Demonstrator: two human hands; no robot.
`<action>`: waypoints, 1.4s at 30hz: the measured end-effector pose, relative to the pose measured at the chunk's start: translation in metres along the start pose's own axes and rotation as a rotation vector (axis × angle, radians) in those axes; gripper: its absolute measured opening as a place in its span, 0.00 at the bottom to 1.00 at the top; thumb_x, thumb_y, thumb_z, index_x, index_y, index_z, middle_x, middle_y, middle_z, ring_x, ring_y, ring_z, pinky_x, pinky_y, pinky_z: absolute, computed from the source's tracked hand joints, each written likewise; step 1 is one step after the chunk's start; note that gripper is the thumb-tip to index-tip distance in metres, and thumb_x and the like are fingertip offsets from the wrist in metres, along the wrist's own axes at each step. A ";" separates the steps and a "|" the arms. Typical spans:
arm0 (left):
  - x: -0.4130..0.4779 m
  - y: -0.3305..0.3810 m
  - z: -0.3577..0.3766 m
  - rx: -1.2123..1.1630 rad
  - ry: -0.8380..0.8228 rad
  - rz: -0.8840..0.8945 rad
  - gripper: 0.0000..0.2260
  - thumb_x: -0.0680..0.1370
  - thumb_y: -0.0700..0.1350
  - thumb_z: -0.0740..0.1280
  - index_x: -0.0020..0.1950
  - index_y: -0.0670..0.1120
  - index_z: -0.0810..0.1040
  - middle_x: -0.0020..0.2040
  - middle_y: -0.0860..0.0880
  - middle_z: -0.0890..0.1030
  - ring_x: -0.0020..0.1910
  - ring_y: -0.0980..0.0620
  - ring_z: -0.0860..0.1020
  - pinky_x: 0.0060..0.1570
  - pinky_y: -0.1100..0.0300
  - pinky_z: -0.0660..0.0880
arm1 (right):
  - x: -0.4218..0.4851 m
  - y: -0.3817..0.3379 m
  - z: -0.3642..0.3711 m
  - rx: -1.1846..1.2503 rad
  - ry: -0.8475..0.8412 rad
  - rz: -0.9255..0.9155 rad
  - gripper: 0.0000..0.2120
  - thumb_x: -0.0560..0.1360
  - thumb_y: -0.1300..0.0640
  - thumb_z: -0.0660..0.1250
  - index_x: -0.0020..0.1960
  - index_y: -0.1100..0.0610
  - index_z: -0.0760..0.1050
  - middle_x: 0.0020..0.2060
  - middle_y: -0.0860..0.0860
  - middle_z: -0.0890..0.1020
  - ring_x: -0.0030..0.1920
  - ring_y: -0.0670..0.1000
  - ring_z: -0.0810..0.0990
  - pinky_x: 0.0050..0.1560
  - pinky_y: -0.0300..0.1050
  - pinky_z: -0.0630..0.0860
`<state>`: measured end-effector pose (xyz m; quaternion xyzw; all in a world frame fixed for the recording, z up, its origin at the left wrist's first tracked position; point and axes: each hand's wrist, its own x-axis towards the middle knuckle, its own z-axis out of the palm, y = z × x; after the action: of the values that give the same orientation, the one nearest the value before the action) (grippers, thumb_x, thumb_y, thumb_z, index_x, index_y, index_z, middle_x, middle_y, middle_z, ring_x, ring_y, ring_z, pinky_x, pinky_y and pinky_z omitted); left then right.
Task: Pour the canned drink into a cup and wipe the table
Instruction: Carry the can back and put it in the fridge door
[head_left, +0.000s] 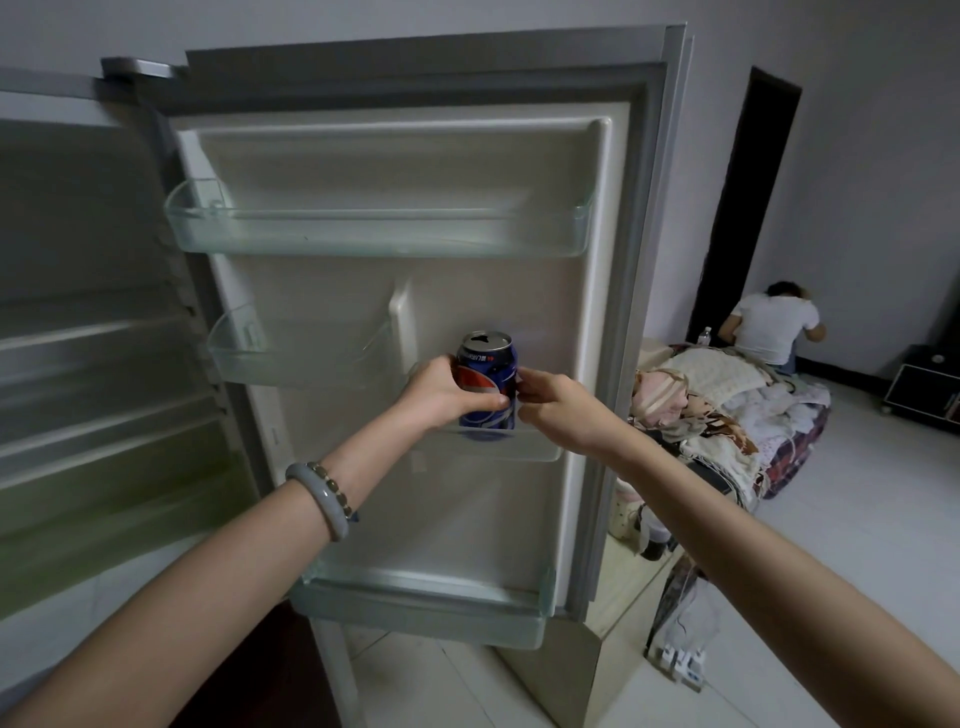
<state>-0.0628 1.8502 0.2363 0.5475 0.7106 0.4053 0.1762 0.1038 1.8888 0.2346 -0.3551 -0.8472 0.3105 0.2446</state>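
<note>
**grey room, open fridge door (415, 291), pepsi can (488, 374) to lift out**

grey walls (857, 156) and a pale tile floor (857, 519) surround the open fridge door, which fills the middle of the view. to the right of the door lies a bed (727, 395) heaped with blankets, and a person in a white shirt (769, 327) crouches beyond it. a power strip (683, 662) sits on the floor below the door's right edge.

the pepsi can stands upright in the clear bin (535, 447) low on the door's inner right side. the left hand (441, 397), a bracelet (322, 499) on its wrist, wraps around the can's front with the thumb across the label. the right hand (561, 410) reaches the can's right side with curled fingertips; whether it pinches the can or the bin's rim i cannot tell.

the step looks like lifting the can out. its top seems already opened, so it should rise straight up, clear of the bin wall, kept level and not squeezed. no cup or table shows here.
</note>
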 end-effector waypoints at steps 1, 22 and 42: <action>-0.003 -0.001 0.000 0.022 0.017 -0.004 0.27 0.63 0.52 0.79 0.57 0.45 0.74 0.58 0.46 0.79 0.57 0.48 0.77 0.56 0.58 0.72 | -0.006 -0.007 -0.001 -0.003 0.014 0.004 0.24 0.66 0.58 0.60 0.61 0.49 0.74 0.56 0.53 0.81 0.58 0.55 0.78 0.62 0.57 0.72; -0.091 -0.002 0.081 0.636 0.121 0.642 0.29 0.78 0.54 0.60 0.75 0.40 0.58 0.73 0.43 0.63 0.73 0.46 0.59 0.73 0.54 0.48 | -0.122 0.075 0.010 -0.573 0.355 -0.170 0.27 0.75 0.58 0.65 0.72 0.65 0.63 0.69 0.60 0.69 0.69 0.59 0.67 0.68 0.54 0.67; -0.160 0.023 0.095 0.722 0.382 0.247 0.25 0.74 0.41 0.64 0.70 0.39 0.65 0.69 0.42 0.70 0.70 0.45 0.65 0.74 0.51 0.52 | -0.174 0.128 -0.045 -0.498 0.175 -0.482 0.28 0.77 0.56 0.64 0.74 0.59 0.59 0.73 0.55 0.63 0.72 0.53 0.62 0.67 0.42 0.55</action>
<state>0.0719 1.7411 0.1651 0.5702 0.7558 0.2426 -0.2115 0.2997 1.8449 0.1421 -0.2189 -0.9321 -0.0036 0.2886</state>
